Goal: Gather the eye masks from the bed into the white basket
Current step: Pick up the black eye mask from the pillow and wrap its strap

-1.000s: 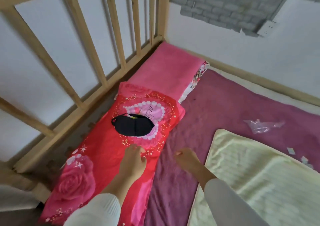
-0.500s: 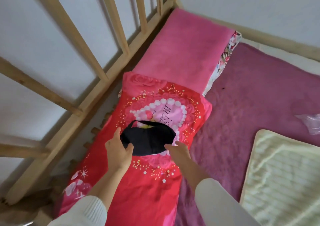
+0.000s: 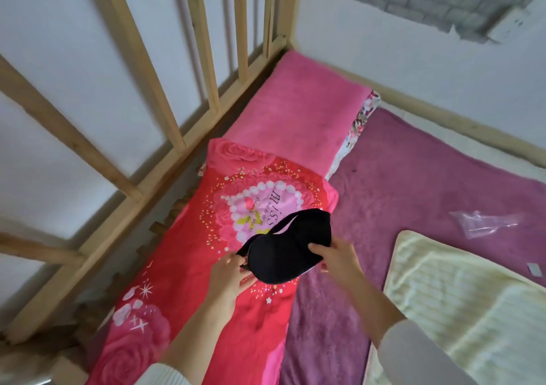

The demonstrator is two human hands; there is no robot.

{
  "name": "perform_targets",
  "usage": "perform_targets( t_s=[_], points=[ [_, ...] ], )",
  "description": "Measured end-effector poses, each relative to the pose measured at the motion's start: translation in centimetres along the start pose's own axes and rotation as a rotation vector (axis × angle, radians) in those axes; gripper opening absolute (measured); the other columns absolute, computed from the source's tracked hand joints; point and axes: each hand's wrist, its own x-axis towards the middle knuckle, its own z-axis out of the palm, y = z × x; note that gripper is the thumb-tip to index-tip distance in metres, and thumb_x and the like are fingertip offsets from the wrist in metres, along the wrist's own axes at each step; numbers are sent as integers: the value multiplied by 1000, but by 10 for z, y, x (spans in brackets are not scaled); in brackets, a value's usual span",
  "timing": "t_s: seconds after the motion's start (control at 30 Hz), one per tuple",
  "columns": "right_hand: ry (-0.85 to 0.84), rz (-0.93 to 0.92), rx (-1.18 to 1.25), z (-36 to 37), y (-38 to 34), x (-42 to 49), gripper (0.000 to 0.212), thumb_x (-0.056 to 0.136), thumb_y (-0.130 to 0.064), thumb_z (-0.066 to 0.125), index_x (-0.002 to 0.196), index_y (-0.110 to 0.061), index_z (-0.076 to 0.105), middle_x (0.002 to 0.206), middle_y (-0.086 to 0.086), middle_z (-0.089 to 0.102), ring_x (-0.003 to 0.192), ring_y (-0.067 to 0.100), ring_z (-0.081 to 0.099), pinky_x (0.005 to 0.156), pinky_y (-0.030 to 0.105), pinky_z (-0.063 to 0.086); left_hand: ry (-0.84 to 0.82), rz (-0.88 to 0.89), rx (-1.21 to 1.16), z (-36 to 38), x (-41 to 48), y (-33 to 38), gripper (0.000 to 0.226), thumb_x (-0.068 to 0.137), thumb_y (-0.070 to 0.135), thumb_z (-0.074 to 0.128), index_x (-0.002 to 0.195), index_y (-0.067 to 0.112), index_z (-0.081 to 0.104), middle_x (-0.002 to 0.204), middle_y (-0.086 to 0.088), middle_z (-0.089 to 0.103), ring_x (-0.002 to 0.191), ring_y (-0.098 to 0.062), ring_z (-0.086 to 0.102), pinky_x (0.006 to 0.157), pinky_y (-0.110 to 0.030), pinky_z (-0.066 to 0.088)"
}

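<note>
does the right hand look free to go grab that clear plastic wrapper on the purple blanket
Probably not yet. The right hand is pinching one end of the black eye mask, with the left hand on the other. The way to the wrapper looks clear, but it must let go first.

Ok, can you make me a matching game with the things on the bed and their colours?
Things:
1. eye mask
2. pillow
3. blanket
4. plastic wrapper

Colours:
A. pale yellow
B. clear
C. black
D. pink

Pairs: 1-C, 2-D, 3-A, 4-B
</note>
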Motion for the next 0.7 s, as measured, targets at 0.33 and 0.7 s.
perform_targets(
  t_s=[0.33, 0.7],
  points=[
    [142, -322, 65, -118, -52, -106, 22, 79, 5, 66, 88, 23, 57, 77, 10, 50, 76, 22, 46, 72, 38, 37, -509, 24, -219, -2, -115, 11, 25, 76, 21, 45, 59, 9, 59, 96, -22, 74, 107, -35, 66, 99, -46, 44],
    [-217, -767, -85, -180, -74, -245, 34, 74, 17, 60, 91, -7, 77, 73, -4, 76, 70, 4, 68, 65, 15, 54, -611, 680, 630, 34, -270, 20, 40, 78, 25, 69, 114, 41, 63, 100, 14, 72, 85, 8, 65, 65, -8, 45]
  ],
)
